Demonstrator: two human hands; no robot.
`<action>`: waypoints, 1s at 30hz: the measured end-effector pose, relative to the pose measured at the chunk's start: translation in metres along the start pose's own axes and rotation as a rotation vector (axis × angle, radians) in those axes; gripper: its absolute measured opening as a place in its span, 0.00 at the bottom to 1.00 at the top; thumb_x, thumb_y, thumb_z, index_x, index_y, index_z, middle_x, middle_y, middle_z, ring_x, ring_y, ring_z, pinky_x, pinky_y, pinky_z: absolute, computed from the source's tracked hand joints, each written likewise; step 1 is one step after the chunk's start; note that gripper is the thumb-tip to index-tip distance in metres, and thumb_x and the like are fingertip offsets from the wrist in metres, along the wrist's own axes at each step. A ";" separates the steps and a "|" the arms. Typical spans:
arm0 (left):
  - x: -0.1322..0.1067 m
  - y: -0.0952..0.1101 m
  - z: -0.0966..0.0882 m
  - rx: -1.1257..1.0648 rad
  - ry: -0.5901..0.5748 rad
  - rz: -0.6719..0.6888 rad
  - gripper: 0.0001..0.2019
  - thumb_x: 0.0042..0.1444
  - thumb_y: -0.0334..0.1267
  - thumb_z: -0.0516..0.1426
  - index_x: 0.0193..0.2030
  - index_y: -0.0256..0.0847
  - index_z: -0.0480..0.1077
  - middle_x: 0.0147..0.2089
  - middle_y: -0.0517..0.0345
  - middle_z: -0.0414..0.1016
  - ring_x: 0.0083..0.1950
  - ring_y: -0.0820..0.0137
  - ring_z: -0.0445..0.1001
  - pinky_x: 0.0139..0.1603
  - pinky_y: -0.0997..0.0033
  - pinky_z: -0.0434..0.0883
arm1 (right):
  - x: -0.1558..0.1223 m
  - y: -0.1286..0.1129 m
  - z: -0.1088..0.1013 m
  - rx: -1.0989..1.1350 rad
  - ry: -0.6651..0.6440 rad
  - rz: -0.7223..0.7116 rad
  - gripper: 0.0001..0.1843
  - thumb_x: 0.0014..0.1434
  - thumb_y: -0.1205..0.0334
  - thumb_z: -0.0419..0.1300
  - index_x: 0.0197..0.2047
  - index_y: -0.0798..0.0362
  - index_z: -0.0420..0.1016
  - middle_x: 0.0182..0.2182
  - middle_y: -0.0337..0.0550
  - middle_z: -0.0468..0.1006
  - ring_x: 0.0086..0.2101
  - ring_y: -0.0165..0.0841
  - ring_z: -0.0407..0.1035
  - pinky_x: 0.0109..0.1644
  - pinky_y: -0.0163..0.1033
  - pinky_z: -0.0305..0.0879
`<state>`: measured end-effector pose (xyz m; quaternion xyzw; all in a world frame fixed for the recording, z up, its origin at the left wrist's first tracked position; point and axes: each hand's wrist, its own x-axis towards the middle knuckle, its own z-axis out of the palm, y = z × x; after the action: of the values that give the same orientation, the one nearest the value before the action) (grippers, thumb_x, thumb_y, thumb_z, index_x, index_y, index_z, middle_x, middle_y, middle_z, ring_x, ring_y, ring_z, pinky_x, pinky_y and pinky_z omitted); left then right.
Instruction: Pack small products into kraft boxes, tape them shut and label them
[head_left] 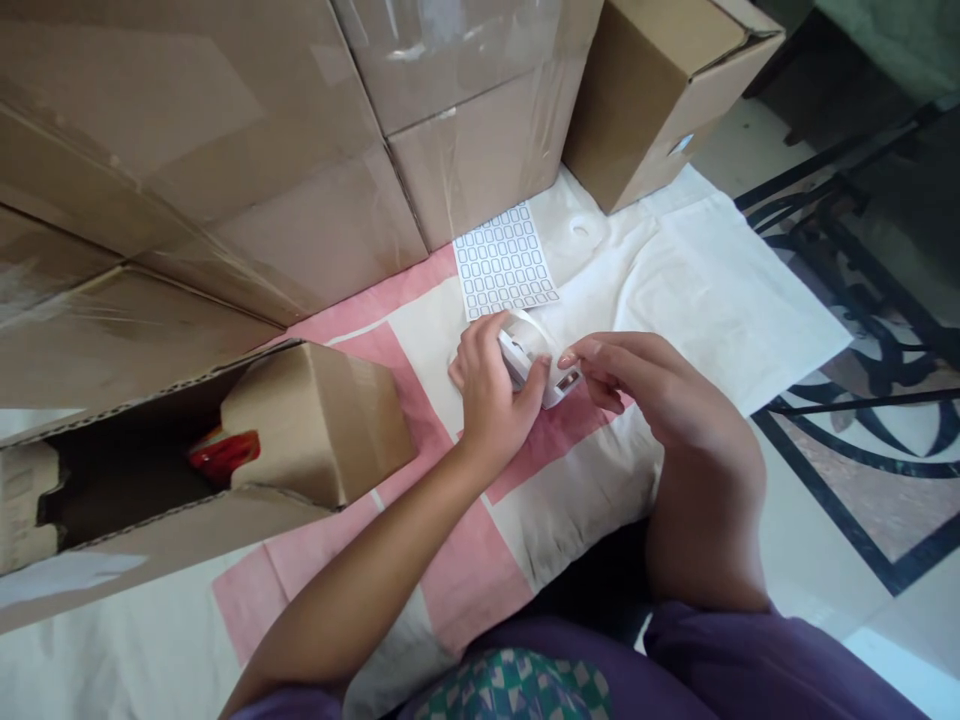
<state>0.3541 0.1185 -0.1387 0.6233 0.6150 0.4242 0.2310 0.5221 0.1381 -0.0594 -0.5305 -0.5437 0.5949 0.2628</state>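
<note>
Left hand (491, 385) holds dispenser (560, 388) across its sides, suitably: presumably light, stiff. Right hand (637, 370) curls beside it; grip indeterminable.

Cartons (315, 220) stand behind and left on the cloth (480, 580), with a lone box (637, 110) to their right. Before them, at left, is an open box (367, 420) with a packet (225, 455) in it. The sheet (502, 260) lies behind the dispenser (555, 390), which is between left hand (491, 385) and right hand (630, 370). Floor (817, 560) shows at right.
</note>
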 end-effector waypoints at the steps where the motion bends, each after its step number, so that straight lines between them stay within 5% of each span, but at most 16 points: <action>1: 0.000 0.000 0.000 0.005 -0.004 0.000 0.25 0.65 0.45 0.59 0.65 0.49 0.58 0.67 0.46 0.66 0.70 0.55 0.63 0.68 0.49 0.56 | 0.000 -0.001 0.001 -0.010 0.002 0.012 0.18 0.66 0.53 0.57 0.28 0.53 0.74 0.18 0.36 0.64 0.22 0.29 0.58 0.28 0.39 0.52; 11: 0.001 -0.002 -0.002 0.057 -0.016 0.026 0.24 0.65 0.46 0.59 0.65 0.48 0.59 0.66 0.46 0.66 0.69 0.54 0.65 0.67 0.49 0.58 | -0.004 -0.002 0.010 -0.136 0.080 0.069 0.21 0.66 0.47 0.58 0.28 0.52 0.78 0.18 0.35 0.64 0.24 0.29 0.58 0.32 0.39 0.55; 20: 0.001 -0.004 -0.002 0.058 -0.043 0.027 0.25 0.66 0.47 0.56 0.67 0.47 0.57 0.68 0.44 0.64 0.71 0.54 0.62 0.68 0.47 0.56 | -0.002 0.001 0.013 -0.234 0.129 0.129 0.24 0.67 0.47 0.57 0.22 0.52 0.67 0.18 0.35 0.63 0.24 0.28 0.56 0.29 0.40 0.51; 30: 0.002 -0.006 -0.002 0.043 -0.036 0.042 0.24 0.66 0.50 0.57 0.65 0.48 0.59 0.66 0.45 0.66 0.69 0.54 0.64 0.67 0.49 0.58 | 0.000 0.013 0.009 -0.136 0.093 0.059 0.24 0.67 0.47 0.59 0.23 0.52 0.69 0.22 0.39 0.72 0.28 0.32 0.67 0.33 0.38 0.59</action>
<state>0.3486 0.1203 -0.1419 0.6484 0.6066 0.4040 0.2197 0.5169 0.1315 -0.0727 -0.5899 -0.5540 0.5390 0.2334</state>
